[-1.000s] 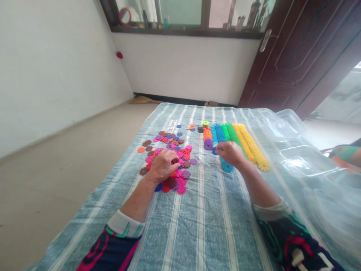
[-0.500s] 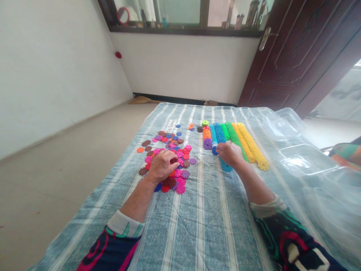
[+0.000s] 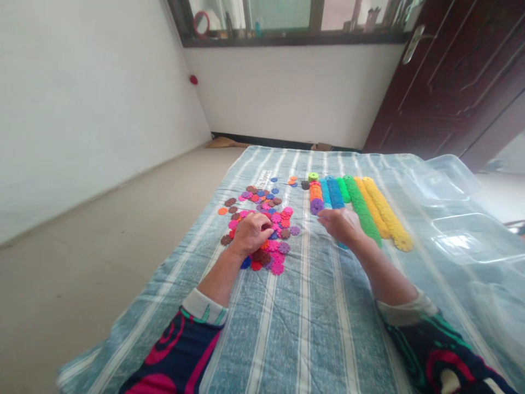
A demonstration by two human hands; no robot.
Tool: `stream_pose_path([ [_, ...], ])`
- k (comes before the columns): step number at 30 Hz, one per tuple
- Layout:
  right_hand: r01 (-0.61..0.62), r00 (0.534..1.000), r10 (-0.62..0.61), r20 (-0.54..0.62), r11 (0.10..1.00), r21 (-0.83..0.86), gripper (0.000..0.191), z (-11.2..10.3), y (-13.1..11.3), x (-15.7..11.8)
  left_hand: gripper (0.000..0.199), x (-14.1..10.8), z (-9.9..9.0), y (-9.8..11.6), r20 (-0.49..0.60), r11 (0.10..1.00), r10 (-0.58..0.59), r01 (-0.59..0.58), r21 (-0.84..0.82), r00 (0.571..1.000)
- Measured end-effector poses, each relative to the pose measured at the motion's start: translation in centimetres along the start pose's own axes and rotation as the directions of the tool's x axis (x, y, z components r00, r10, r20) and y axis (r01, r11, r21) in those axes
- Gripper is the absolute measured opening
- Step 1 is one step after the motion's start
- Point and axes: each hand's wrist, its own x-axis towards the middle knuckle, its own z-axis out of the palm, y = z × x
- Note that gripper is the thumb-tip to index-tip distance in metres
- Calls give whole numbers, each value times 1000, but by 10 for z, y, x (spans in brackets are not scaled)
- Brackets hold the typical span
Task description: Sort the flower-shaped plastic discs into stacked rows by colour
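Flat toothed discs point(image 3: 278, 266) heaped mid-frame, too overlapped to count, and the left hand point(image 3: 253, 234) curls over them, its grip hidden! Right of centre, seven ridged rows point(image 3: 361, 210) lie side by side; the right hand point(image 3: 341, 225) bends in at the blue ones, hold and tightness impossible to tell. Two clear plastic boxes point(image 3: 476, 215) sit far right. Striped cloth point(image 3: 283, 334) spreads wide at bottom centre.

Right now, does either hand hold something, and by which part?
Cannot tell: left hand over the disc pile, right hand near the stacks; both grips unclear.
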Motion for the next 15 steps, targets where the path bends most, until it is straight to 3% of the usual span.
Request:
stream_pose_path([
  [7, 264, 964, -266, 6, 961, 83, 28, 7, -40, -13, 9, -2, 0, -1, -30, 998, -53, 54, 18, 998],
  [12, 335, 941, -337, 9, 938, 91, 28, 13, -54, -21, 13, -1, -3, 1, -78, 994, -76, 82, 75, 994],
  [15, 370, 928, -373, 9, 922, 114, 30, 15, -55, -22, 13, 0, -5, 6, -89, 996, -37, 43, 73, 995],
])
